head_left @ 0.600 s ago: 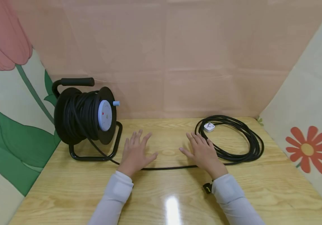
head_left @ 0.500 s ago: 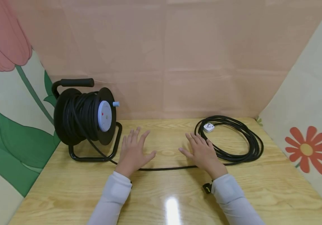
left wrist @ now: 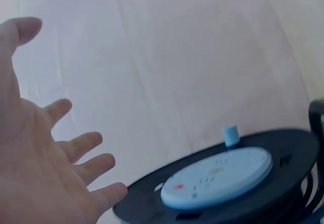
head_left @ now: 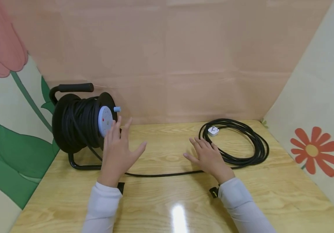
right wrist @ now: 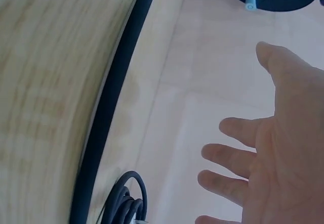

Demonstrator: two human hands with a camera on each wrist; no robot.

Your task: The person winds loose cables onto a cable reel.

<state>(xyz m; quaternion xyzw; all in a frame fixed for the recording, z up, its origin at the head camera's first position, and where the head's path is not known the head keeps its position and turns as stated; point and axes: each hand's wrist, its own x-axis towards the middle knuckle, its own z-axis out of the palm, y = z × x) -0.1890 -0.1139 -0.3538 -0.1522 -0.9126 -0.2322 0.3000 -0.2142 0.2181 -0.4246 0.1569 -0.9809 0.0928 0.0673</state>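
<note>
A black cable reel (head_left: 79,119) with a pale blue socket face (left wrist: 217,178) and a small blue knob (left wrist: 231,135) stands at the left of the table. My left hand (head_left: 117,152) is raised in front of its right side, fingers spread and holding nothing. In the head view it overlaps part of the socket face and the stand. My right hand (head_left: 209,158) hovers with fingers spread beside a coil of black cable (head_left: 260,149), also holding nothing. A white plug (head_left: 213,131) lies at the coil's left edge. One cable strand (head_left: 161,175) runs between reel and coil.
The wooden table (head_left: 155,207) meets a pink cloth backdrop (head_left: 167,64) at the back. Side walls bear a tulip print on the left and a red flower (head_left: 312,150) on the right. The reel's carrying handle (head_left: 76,87) sticks up at its top.
My left hand has risen and moved left, toward the reel's socket face. The right hand stays almost where it was. The head view has shifted slightly.
</note>
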